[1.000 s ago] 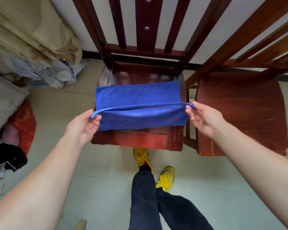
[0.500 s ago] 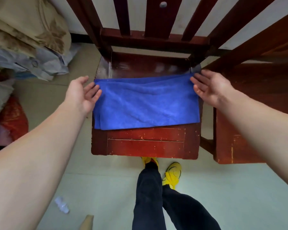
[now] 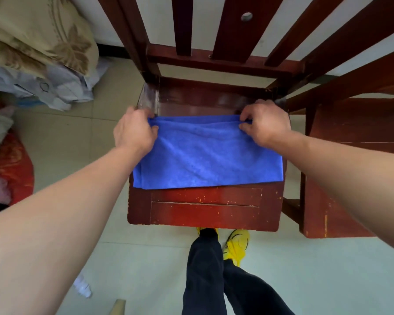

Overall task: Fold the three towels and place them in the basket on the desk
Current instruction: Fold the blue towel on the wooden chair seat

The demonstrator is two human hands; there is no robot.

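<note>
Blue towel (image 3: pixel 205 155) on red chair seat (image 3: pixel 205 211)

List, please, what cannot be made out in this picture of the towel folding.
Basket, desk, two other towels: not in the head view, beyond its edges.
Far corners of the blue towel: hidden under the left hand and right hand, which pinch them.
Number of towel layers: the top fabric hides it.
Top of the chair back: cut off by the upper edge.

Blue towel (image 3: pixel 205 155) far corners hidden under left hand (image 3: pixel 134 131), right hand (image 3: pixel 266 126); chair back (image 3: pixel 234 32) cut off at top edge.
</note>
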